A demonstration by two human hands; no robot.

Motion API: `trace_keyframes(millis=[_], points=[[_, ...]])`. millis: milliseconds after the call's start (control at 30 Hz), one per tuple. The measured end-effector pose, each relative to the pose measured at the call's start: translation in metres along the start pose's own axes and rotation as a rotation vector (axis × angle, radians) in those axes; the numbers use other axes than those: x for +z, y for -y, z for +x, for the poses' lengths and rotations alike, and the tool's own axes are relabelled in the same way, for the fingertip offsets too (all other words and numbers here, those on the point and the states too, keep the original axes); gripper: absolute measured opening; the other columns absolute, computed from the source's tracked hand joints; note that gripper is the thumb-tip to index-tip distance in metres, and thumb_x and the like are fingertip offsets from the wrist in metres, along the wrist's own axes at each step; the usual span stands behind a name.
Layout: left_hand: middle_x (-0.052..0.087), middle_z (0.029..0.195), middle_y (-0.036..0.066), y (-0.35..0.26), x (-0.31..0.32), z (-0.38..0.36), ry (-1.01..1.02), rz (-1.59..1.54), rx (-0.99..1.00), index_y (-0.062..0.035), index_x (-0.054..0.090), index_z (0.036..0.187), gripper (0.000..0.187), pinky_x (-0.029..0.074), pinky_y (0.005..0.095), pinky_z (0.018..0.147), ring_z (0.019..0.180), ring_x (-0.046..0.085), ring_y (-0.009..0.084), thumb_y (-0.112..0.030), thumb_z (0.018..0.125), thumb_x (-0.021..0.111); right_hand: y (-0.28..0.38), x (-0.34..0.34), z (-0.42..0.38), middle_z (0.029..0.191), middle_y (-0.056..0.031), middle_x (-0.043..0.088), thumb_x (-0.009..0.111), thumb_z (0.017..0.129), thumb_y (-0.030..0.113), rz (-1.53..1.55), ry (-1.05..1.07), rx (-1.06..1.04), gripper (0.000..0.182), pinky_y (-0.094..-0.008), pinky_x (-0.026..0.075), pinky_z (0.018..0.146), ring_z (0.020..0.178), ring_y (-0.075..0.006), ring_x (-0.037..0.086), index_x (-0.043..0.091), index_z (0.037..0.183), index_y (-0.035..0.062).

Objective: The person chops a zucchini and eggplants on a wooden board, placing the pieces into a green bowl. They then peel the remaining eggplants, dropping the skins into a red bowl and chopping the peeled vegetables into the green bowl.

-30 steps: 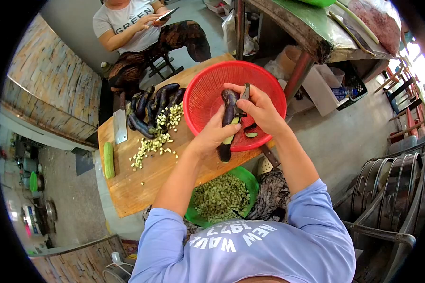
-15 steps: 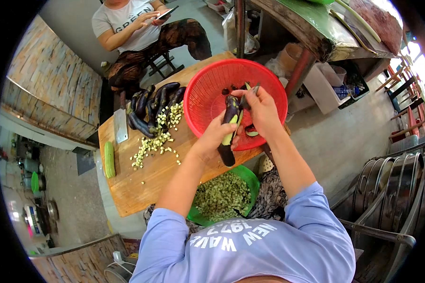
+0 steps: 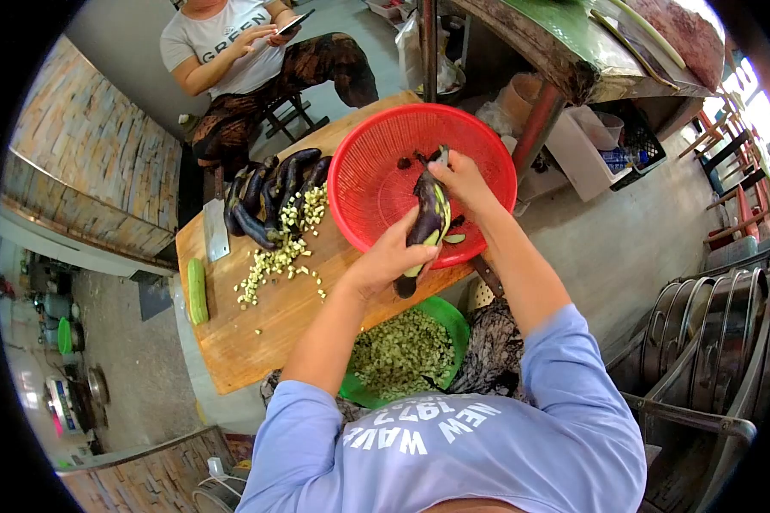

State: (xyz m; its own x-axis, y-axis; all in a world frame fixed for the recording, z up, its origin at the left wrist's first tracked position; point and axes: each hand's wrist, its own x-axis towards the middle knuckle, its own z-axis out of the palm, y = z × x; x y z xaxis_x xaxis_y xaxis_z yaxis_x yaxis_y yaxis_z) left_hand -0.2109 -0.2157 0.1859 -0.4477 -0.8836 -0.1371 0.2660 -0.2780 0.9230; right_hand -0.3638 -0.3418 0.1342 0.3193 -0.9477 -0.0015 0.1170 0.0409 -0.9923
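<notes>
My left hand [image 3: 395, 258] is wrapped around the lower part of a dark purple eggplant [image 3: 429, 221], which is tilted over the near side of a red plastic basket [image 3: 340, 205]. Pale green strips show where its skin is off. At the upper, stem end, my right hand [image 3: 464, 184] is closed on a small grey metal peeler [image 3: 441, 156], mostly hidden by the fingers. Dark scraps and a piece of peel [image 3: 455, 238] lie in the basket. Below, a green basin [image 3: 460, 329] holds diced pieces.
The wooden board [image 3: 222, 342] carries a cleaver [image 3: 216, 231], several whole eggplants [image 3: 252, 226], diced cubes [image 3: 269, 272] and a green cucumber-like vegetable [image 3: 198, 291]. Across from me sits a person [image 3: 231, 60] with a phone. A metal-legged table [image 3: 543, 128] stands right; a rack [image 3: 701, 342] holds round metal trays.
My right hand has shifted slightly left and turned at the eggplant's stem end. The eggplant has tilted, and its lower tip has moved a little left. The view has shifted slightly.
</notes>
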Motion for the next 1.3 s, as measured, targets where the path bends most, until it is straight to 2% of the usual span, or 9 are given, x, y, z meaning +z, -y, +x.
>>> trace_keyframes(millis=[100, 167, 333, 467, 767, 867, 1067, 1200, 1300], points=[[0.056, 0.088, 0.008, -0.005, 0.000, 0.009, -0.172, -0.259, 0.037, -0.0069, 0.044, 0.116, 0.037, 0.049, 0.0291, 0.057, 0.064, 0.057, 0.0159, -0.013, 0.083, 0.058, -0.020, -0.034, 0.010, 0.077, -0.0006, 0.057, 0.056, 0.090, 0.013, -1.017, -0.312, -0.132, 0.008, -0.0259, 0.046, 0.060, 0.065, -0.0109, 0.054, 0.055, 0.092, 0.0051], [0.058, 0.092, 0.009, -0.002, -0.006, 0.016, -0.277, -0.623, 0.071, -0.0068, 0.047, 0.113, 0.030, 0.052, 0.0319, 0.062, 0.068, 0.060, 0.0186, -0.010, 0.085, 0.056, 0.007, -0.032, 0.004, 0.078, -0.0001, 0.057, 0.057, 0.089, 0.011, -0.453, -0.285, -0.001, 0.007, -0.0241, 0.045, 0.056, 0.063, -0.0096, 0.053, 0.055, 0.092, 0.0058], [0.062, 0.081, 0.007, 0.004, -0.019, 0.029, -0.292, -0.293, 0.256, -0.0059, 0.055, 0.102, 0.042, 0.054, 0.0320, 0.066, 0.071, 0.063, 0.0205, -0.046, 0.090, 0.053, 0.043, 0.003, -0.041, 0.080, 0.0000, 0.058, 0.058, 0.089, 0.009, 0.180, -0.158, -0.031, 0.006, -0.0227, 0.045, 0.058, 0.066, -0.0082, 0.053, 0.054, 0.092, 0.0057], [0.061, 0.088, 0.006, 0.004, -0.038, 0.038, -0.434, -0.144, 0.038, -0.0051, 0.054, 0.095, 0.058, 0.049, 0.0261, 0.064, 0.077, 0.060, 0.0149, -0.062, 0.087, 0.046, 0.040, 0.034, -0.074, 0.090, -0.0001, 0.059, 0.057, 0.090, 0.009, 0.183, -0.040, -0.221, 0.006, -0.0258, 0.044, 0.080, 0.084, -0.0091, 0.054, 0.054, 0.094, 0.0056], [0.062, 0.091, 0.007, 0.002, -0.018, 0.021, -0.367, -0.262, 0.028, -0.0045, 0.057, 0.108, 0.060, 0.049, 0.0267, 0.059, 0.073, 0.060, 0.0142, -0.058, 0.092, 0.037, 0.032, 0.056, -0.080, 0.084, 0.0023, 0.048, 0.056, 0.092, 0.013, -0.172, -0.002, -0.367, 0.011, -0.0228, 0.040, 0.071, 0.078, -0.0065, 0.044, 0.048, 0.092, 0.0064], [0.059, 0.083, 0.005, 0.002, -0.020, 0.021, -0.331, -0.366, 0.020, -0.0046, 0.057, 0.105, 0.055, 0.043, 0.0238, 0.049, 0.065, 0.056, 0.0124, -0.056, 0.091, 0.043, 0.052, 0.065, -0.083, 0.081, 0.0003, 0.051, 0.054, 0.089, 0.006, 0.136, -0.009, -0.109, 0.006, -0.0247, 0.043, 0.061, 0.070, -0.0088, 0.049, 0.049, 0.088, 0.0048], [0.058, 0.080, 0.006, 0.017, -0.034, 0.024, -0.205, -0.479, -0.003, -0.0066, 0.055, 0.104, 0.048, 0.040, 0.0251, 0.044, 0.061, 0.053, 0.0153, -0.052, 0.090, 0.048, 0.016, 0.055, -0.025, 0.078, 0.0010, 0.054, 0.056, 0.086, 0.007, 0.137, -0.194, -0.194, 0.006, -0.0271, 0.043, 0.061, 0.067, -0.0081, 0.050, 0.052, 0.085, 0.0048], [0.060, 0.085, 0.009, 0.031, -0.024, 0.020, -0.107, -0.496, -0.013, -0.0081, 0.054, 0.106, 0.049, 0.047, 0.0289, 0.048, 0.066, 0.058, 0.0194, -0.054, 0.089, 0.048, -0.042, -0.006, 0.041, 0.086, -0.0200, 0.061, 0.059, 0.081, 0.020, -0.691, -0.503, -0.114, 0.024, -0.0419, 0.044, 0.074, 0.085, -0.0388, 0.059, 0.054, 0.093, -0.0005], [0.061, 0.088, 0.009, 0.023, -0.040, 0.021, -0.296, -0.411, -0.103, -0.0087, 0.054, 0.105, 0.051, 0.051, 0.0295, 0.051, 0.069, 0.061, 0.0212, -0.057, 0.089, 0.045, -0.048, -0.036, 0.049, 0.087, -0.0143, 0.063, 0.058, 0.083, 0.017, -0.546, -0.443, -0.092, 0.018, -0.0375, 0.045, 0.075, 0.083, -0.0284, 0.061, 0.055, 0.092, 0.0011]])
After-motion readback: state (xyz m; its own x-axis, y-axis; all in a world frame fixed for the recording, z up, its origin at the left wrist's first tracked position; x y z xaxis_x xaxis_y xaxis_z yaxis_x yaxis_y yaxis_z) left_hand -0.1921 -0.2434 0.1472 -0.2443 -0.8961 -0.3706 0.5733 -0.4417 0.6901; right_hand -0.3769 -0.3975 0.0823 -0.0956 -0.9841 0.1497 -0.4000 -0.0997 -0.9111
